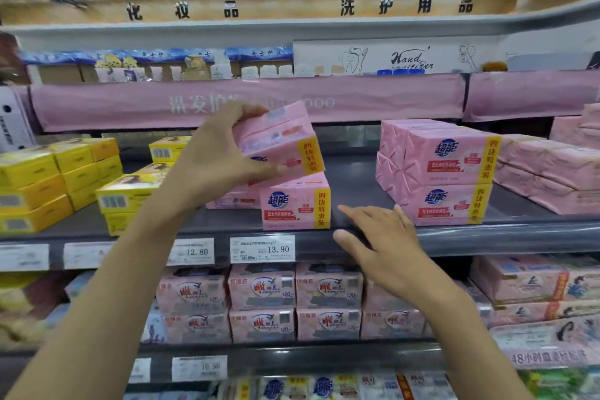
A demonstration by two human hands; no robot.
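Just one pink pack [279, 140] gripped in left hand [214, 166].

Hidden, cropped and unreadable parts of the soap shelf

The left hand [214, 156] covers the left end of the tilted pink wrapped soap pack [282, 136] it grips. Its forearm hides part of the yellow cardboard boxes [130, 195] and the edge of the white 12.80 price label [194, 252]. The stacked pink packs at far right [568, 172] run off the frame. The white 13.90 price label [263, 248] has small print too fine to read.

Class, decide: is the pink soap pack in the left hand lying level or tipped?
Tipped. The left hand grips the pink soap pack at a slant, its edges askew to the level pack beneath it.
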